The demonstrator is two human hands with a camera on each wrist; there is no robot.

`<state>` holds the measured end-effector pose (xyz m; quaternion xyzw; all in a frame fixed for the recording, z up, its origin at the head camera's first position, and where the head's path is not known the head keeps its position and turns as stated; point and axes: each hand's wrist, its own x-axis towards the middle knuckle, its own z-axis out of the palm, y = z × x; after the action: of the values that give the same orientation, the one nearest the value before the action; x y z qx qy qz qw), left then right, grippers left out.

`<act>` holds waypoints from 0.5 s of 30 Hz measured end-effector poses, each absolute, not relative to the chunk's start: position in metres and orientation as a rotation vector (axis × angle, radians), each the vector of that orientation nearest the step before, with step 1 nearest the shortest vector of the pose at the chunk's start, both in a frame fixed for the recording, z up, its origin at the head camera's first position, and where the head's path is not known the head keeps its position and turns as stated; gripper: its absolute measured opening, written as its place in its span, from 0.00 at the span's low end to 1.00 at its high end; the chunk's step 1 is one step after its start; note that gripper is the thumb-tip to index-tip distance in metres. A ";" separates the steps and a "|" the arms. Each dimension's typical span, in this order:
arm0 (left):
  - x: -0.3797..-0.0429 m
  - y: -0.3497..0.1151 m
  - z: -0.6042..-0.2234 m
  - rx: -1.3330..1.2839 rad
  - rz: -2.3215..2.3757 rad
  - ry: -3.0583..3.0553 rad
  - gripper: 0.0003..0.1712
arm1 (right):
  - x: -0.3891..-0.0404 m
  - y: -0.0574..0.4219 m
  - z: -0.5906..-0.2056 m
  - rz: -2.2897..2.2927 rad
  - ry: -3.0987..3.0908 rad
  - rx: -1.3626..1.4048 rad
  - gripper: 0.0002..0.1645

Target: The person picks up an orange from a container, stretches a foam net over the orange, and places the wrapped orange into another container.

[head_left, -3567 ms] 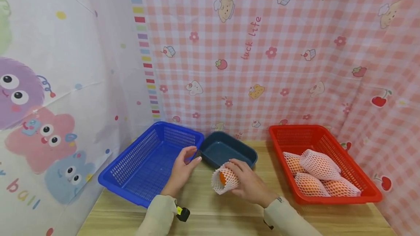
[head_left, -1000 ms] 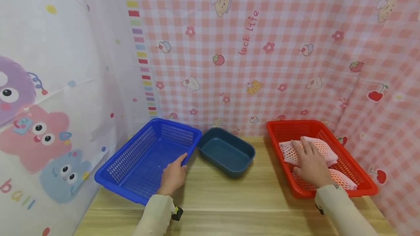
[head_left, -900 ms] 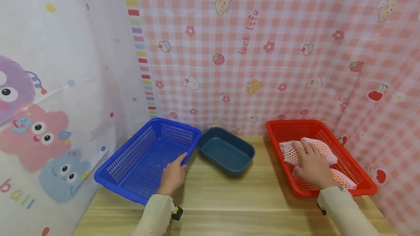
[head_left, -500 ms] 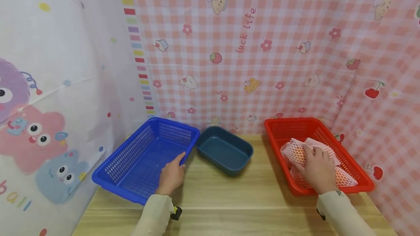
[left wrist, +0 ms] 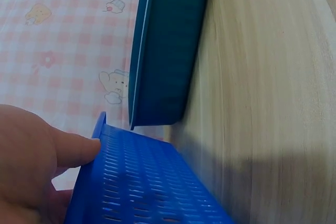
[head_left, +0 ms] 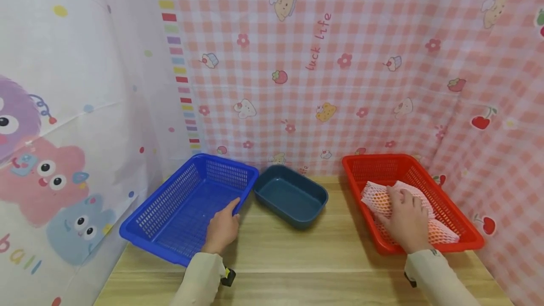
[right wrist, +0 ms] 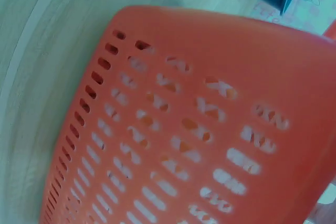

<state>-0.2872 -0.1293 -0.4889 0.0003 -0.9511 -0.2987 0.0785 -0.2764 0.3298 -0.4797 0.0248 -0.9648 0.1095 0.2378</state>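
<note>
In the head view my left hand holds the near right rim of the blue basket. The left wrist view shows the thumb on that rim and fingers partly hidden behind it. My right hand reaches into the red basket, its fingers curled over an orange fruit in a white foam net. More netted fruit lies beside and under the hand. Through the red basket's slotted wall, the right wrist view gives glimpses of white netting; its near wall hides most of the hand.
A dark teal tub stands between the two baskets on the wooden table, close to the blue basket's corner. Behind hangs a pink checked cloth, with a white printed cloth at the left.
Earlier my right hand held a netted orange fruit over the table; now it is in the red basket, fingers more curled around fruit there. My left hand has come onto the blue rim.
</note>
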 end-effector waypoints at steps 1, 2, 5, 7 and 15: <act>-0.287 -0.129 -0.488 0.009 -0.901 -2.843 0.28 | -0.276 0.329 -0.480 0.308 -2.657 0.073 0.51; -0.286 -0.129 -0.487 0.013 -0.909 -2.836 0.29 | -0.276 0.327 -0.479 0.315 -2.674 0.076 0.52; -0.286 -0.129 -0.486 0.024 -0.926 -2.804 0.31 | -0.276 0.325 -0.479 0.317 -2.701 0.090 0.53; -0.286 -0.129 -0.486 0.029 -0.937 -2.783 0.32 | -0.276 0.324 -0.479 0.308 -2.701 0.099 0.54; -0.289 -0.128 -0.485 -0.005 -0.974 -2.600 0.32 | -0.272 0.322 -0.472 0.374 -2.682 0.140 0.56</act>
<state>-0.2888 -0.1284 -0.4853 -0.0018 -0.9209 -0.3449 0.1815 -0.2723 0.3216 -0.4718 0.0505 -0.9663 0.1346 0.2136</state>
